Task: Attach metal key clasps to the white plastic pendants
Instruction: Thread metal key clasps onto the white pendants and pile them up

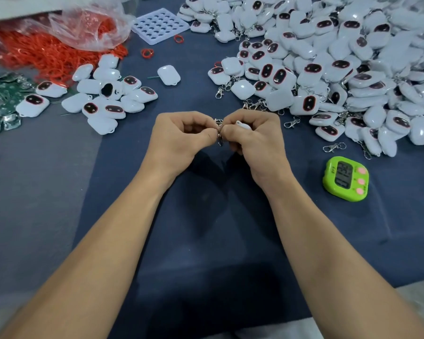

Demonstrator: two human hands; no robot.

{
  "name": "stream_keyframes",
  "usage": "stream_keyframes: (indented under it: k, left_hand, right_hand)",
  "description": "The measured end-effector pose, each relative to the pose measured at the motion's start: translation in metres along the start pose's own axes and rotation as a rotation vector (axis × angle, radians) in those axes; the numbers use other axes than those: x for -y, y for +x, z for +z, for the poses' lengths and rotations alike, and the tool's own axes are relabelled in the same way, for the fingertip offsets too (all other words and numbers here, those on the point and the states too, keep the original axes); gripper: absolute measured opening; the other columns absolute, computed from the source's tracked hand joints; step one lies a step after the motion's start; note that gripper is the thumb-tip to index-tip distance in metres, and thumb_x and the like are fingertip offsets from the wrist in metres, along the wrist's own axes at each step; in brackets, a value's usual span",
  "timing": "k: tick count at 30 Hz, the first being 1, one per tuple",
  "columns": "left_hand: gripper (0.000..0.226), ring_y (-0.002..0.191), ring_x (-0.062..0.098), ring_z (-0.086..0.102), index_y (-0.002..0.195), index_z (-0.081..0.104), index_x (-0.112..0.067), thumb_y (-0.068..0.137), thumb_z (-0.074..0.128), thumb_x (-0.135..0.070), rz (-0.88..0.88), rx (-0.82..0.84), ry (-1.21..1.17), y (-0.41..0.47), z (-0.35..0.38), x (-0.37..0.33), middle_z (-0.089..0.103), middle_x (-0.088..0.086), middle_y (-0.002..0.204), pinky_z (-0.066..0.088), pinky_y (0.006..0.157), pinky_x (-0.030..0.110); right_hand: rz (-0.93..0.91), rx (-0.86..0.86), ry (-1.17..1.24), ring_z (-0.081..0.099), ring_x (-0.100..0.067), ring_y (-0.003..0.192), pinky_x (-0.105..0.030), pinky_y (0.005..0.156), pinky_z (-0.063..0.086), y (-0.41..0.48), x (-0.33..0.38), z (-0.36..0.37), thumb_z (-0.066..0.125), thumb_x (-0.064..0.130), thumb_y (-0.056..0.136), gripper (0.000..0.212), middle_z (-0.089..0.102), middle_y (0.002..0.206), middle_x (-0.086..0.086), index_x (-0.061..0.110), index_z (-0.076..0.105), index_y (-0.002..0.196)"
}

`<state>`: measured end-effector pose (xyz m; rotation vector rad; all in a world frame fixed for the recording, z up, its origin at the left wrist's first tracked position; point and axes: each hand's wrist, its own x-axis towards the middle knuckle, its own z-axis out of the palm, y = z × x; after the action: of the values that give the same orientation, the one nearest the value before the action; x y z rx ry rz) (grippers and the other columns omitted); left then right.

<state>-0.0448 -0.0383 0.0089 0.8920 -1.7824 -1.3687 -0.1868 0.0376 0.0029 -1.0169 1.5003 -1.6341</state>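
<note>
Navy cloth (206, 211) below me. Near the timer (345, 176), left hand (179, 140) pinches a wiry clasp (219, 133); right hand (255, 140) grips a glossy pendant (242, 124).

Both hands meet mid-table: the left hand (181, 135) pinches a metal clasp (219, 133), the right hand (252, 135) grips a white pendant (242, 124). Far right, a heap of pendants (340, 69); near right, a green timer (345, 178).

open room on the bare dark blue cloth tabletop (123, 182) near the body and to the near left. blocked at right by a large heap of white plastic pendants (340, 69), with a lime green digital timer (345, 178) and loose metal key clasps (333, 147) along its near edge. smaller cluster of white pendants (103, 99) far left; lane between.
</note>
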Motion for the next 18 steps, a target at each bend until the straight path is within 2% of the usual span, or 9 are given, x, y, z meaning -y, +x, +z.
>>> stream_keyframes:
  k: [4,8,12,15,18]
  left_hand:
    - [0.021,0.072,0.005,0.067,0.075,0.079,-0.023,0.077,0.075,-0.003,-0.011,0.039,-0.007,-0.0007,-0.0012,-0.0012,0.076,-0.008,0.075,0.052,0.07,0.017]
    - [0.019,0.065,0.005,0.061,0.07,0.078,-0.02,0.074,0.071,-0.003,-0.02,0.056,0.003,-0.0022,-0.0008,-0.001,0.072,-0.011,0.069,0.047,0.065,0.016]
    - [0.015,0.062,0.01,0.052,0.066,0.075,-0.022,0.068,0.067,-0.009,-0.034,0.035,0.029,-0.0006,0.0024,-0.003,0.064,-0.006,0.062,0.042,0.061,0.023]
    - [0.013,0.056,0.005,0.049,0.064,0.075,-0.025,0.065,0.066,-0.016,-0.01,-0.056,0.04,0.0017,0.0054,-0.0036,0.064,-0.011,0.059,0.039,0.055,0.018]
    - [0.009,0.048,0.001,0.045,0.064,0.073,-0.028,0.067,0.067,-0.022,0.029,-0.103,0.22,0.0008,0.0067,-0.0013,0.059,-0.015,0.052,0.035,0.049,0.011]
  right_hand:
    - [0.004,0.032,-0.013,0.048,-0.013,0.054,-0.022,0.05,0.038,-0.0002,0.0021,-0.0011,0.066,-0.001,0.076,0.014,0.062,0.058,0.0,0.009,0.073,0.069]
    - [0.018,0.092,-0.025,0.047,-0.012,0.054,-0.02,0.05,0.039,-0.0016,0.0028,-0.0046,0.066,-0.008,0.078,0.018,0.062,0.058,0.002,0.007,0.072,0.069]
    - [0.031,0.115,-0.037,0.049,-0.018,0.059,-0.024,0.052,0.04,-0.0006,0.0047,-0.0055,0.067,-0.008,0.079,0.016,0.064,0.064,-0.006,0.005,0.073,0.072]
    - [0.015,0.028,-0.041,0.055,-0.022,0.066,-0.031,0.059,0.043,-0.0002,0.0043,-0.0016,0.062,-0.003,0.073,0.02,0.068,0.071,-0.006,0.014,0.072,0.076]
    - [0.019,-0.042,-0.146,0.057,-0.011,0.068,-0.027,0.058,0.045,0.0,0.0034,0.0015,0.055,0.001,0.065,0.033,0.068,0.074,0.005,0.026,0.056,0.088]
